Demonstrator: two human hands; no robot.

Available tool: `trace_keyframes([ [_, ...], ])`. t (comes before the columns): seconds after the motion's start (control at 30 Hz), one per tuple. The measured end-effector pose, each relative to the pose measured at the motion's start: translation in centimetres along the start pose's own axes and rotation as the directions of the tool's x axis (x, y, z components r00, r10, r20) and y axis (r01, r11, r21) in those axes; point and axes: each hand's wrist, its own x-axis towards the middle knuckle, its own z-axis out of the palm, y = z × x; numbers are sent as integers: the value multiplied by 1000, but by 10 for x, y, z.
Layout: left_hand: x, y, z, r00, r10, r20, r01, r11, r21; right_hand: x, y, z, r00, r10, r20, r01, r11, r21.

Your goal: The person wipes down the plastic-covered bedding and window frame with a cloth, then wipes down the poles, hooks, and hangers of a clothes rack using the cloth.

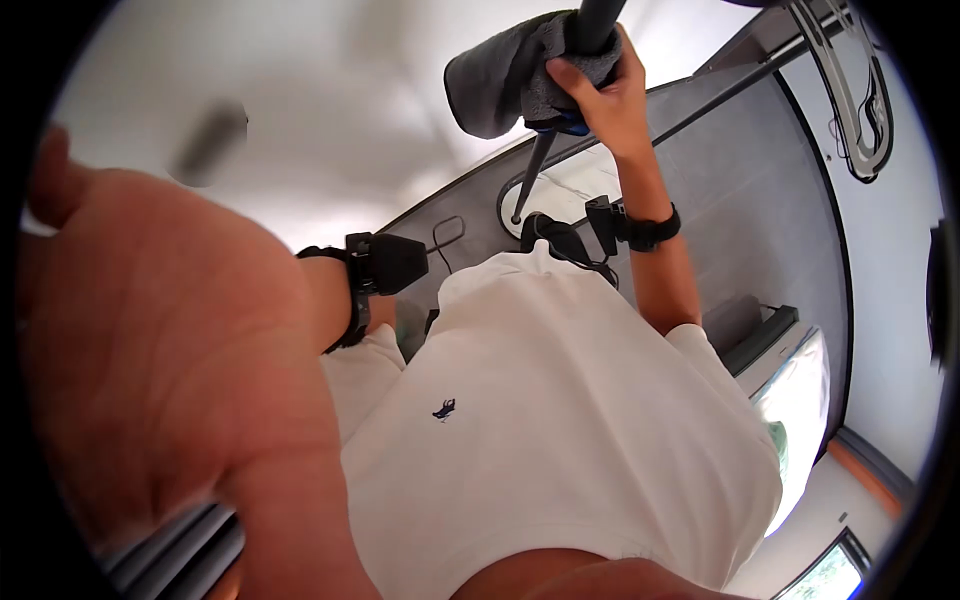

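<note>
My left hand [170,340] is raised very close to the camera, palm showing, with the thumb spread away from the palm. Its fingers run out of view at the left edge, and I see nothing in it. My right hand [618,105] is farther off at the top, closed on a grey cloth [490,85] wrapped round a dark pole [600,22]. A loose part of the cloth sticks out to the left of the pole. Both wrists wear black straps with a boxy device, one on the left [390,265] and one on the right [603,222].
Below the cloth, a thin dark rod [536,168] runs down towards a pale marbled surface [580,190]. Hangers [865,135] hang at the upper right. A grey floor [740,200] lies beyond my white shirt [560,400]. A window [830,575] is at the lower right.
</note>
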Motion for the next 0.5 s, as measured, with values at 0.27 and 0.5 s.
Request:
trace_keyframes([
  [0.27,14,33,1,994,63,-92,-67,997,-46,5,15,12,996,-46,-78,48,999,25],
  [0.5,2,37,11,977,97,-188,-120,986,-113,-8,37,9,995,35,-91,-39,998,-49],
])
